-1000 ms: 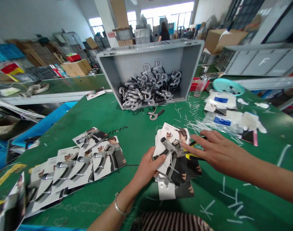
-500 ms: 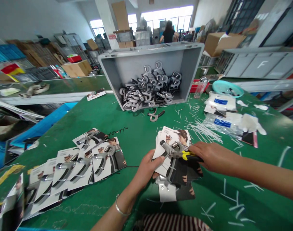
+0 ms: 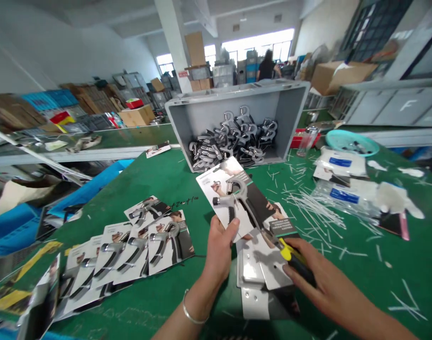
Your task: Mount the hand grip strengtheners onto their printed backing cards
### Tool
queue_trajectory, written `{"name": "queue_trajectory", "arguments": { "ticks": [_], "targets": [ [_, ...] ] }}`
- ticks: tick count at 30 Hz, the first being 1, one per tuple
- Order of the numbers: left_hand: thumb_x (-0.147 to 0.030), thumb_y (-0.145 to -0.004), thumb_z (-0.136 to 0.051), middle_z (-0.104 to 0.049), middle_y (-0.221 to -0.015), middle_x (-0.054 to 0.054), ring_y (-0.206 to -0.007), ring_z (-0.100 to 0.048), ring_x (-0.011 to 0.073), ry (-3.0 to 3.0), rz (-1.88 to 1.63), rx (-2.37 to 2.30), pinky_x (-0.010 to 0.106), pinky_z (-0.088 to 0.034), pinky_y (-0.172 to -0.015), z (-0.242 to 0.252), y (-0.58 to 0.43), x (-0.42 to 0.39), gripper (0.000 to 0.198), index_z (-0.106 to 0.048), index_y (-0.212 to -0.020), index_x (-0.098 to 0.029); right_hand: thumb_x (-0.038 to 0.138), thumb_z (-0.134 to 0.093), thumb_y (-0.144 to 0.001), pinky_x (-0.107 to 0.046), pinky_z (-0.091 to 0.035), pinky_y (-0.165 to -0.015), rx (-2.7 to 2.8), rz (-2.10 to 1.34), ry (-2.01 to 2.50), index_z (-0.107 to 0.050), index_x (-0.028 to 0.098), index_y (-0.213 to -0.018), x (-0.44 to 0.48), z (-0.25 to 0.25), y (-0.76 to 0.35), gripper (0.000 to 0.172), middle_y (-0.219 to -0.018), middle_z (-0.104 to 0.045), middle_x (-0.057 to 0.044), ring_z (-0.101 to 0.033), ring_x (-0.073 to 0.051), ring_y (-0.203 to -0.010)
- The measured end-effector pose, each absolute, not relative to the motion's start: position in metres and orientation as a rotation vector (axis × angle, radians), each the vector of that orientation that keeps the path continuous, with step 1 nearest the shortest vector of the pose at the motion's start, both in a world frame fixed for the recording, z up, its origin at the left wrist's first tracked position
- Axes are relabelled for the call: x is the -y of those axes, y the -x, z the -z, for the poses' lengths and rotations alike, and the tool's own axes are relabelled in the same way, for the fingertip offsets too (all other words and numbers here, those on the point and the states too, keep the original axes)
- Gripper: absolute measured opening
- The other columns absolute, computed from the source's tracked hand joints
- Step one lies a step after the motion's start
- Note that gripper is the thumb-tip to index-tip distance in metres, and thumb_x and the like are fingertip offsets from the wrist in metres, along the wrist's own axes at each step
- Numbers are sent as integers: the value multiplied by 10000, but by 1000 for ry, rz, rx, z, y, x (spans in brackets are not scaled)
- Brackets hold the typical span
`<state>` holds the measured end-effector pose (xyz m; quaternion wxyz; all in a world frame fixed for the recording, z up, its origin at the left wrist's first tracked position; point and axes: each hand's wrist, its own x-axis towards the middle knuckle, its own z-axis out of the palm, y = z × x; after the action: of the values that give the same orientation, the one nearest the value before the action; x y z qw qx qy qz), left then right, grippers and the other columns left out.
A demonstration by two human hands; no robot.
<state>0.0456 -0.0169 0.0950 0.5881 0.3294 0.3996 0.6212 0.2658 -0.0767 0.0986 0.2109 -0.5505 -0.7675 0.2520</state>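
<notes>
My left hand (image 3: 218, 248) grips the lower left edge of a printed backing card (image 3: 256, 191), thumb on its front. On that card lies a grey and black hand grip strengthener (image 3: 240, 191). My right hand (image 3: 317, 278) is closed around pliers (image 3: 297, 263) with yellow and black handles; their jaws touch or overlap the card's lower end, and I cannot tell whether they grip anything. Beneath them is a stack of cards (image 3: 278, 276), partly covered by the raised card. To the left, several cards (image 3: 138, 264) with hand grips overlap in a row.
A grey bin (image 3: 294, 113) on its side holds many hand grips (image 3: 233, 137). White tie strips (image 3: 315, 210) are scattered at the right, near plastic packs (image 3: 343, 191), a white glove (image 3: 396, 198) and a turquoise basin (image 3: 365, 146). A person (image 3: 268, 68) stands far back.
My left hand has raised and tilted the card off the stack. The pliers have moved from the grip's upper part to the card's lower end. The camera view has shifted.
</notes>
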Motion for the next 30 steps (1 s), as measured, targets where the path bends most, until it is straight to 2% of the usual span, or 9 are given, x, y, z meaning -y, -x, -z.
{"name": "queue_trajectory", "arguments": {
  "ticks": [2, 4, 6, 12, 16, 22, 26, 30],
  "targets": [
    [-326, -846, -692, -667, -1107, 59, -953, -655, 161, -737, -1506, -953, 309, -526, -858, -97, -51, 22, 327, -553, -1110, -190, 382, -519, -936, -462, -497, -965, 2111, -592, 1544, -426, 234, -1317, 78, -86, -260, 419, -1266, -563, -127, -589, -271, -1124],
    [-329, -860, -680, -673, -1066, 49, -976, -650, 162, -703, -1547, -987, 326, -498, -916, -95, -58, 26, 283, -554, -1071, -187, 365, -531, -926, -479, -492, -960, 2101, -513, 1534, -448, 232, -1278, 81, -78, -252, 385, -1217, -570, -121, -572, -281, -1122],
    [-337, -877, -660, -676, -1054, 48, -971, -651, 165, -669, -1563, -997, 336, -491, -922, -94, -65, 30, 267, -542, -1063, -185, 352, -538, -920, -488, -487, -958, 2080, -466, 1532, -449, 231, -1268, 83, -75, -243, 379, -1196, -572, -116, -558, -286, -1122],
    [-357, -902, -623, -645, -1221, 62, -1111, -623, 186, -661, -1579, -995, 342, -452, -993, -96, -79, 36, 314, -509, -1157, -213, 360, -507, -939, -479, -480, -972, 2020, -418, 1565, -385, 223, -1343, 82, -77, -227, 444, -1248, -559, -122, -554, -284, -1162],
    [-402, -902, -606, -652, -1196, 60, -1120, -618, 195, -683, -1532, -1052, 340, -458, -990, -95, -79, 39, 327, -494, -1148, -220, 376, -483, -945, -461, -497, -949, 1979, -539, 1577, -390, 210, -1333, 83, -79, -223, 432, -1253, -573, -136, -590, -284, -1139],
    [-423, -873, -629, -659, -1149, 63, -1112, -615, 220, -694, -1474, -1119, 341, -495, -925, -89, -74, 42, 372, -493, -1153, -220, 359, -481, -940, -447, -503, -892, 1920, -786, 1632, -501, 189, -1196, 81, -74, -225, 308, -1151, -645, -143, -650, -287, -1018],
    [-362, -891, -622, -672, -1143, 48, -1060, -630, 191, -800, -1447, -1044, 335, -477, -951, -86, -71, 44, 311, -527, -1153, -222, 365, -535, -926, -399, -488, -882, 1906, -911, 1512, -591, 201, -1092, 77, -82, -226, 241, -1079, -683, -104, -644, -269, -988],
    [-342, -851, -674, -689, -1123, 51, -1000, -653, 183, -918, -1433, -1082, 318, -501, -906, -87, -46, 23, 351, -556, -1151, -204, 386, -561, -919, -334, -491, -799, 1889, -1121, 1389, -636, 206, -964, 86, -106, -230, 200, -959, -700, -55, -641, -225, -879]
  ]
}}
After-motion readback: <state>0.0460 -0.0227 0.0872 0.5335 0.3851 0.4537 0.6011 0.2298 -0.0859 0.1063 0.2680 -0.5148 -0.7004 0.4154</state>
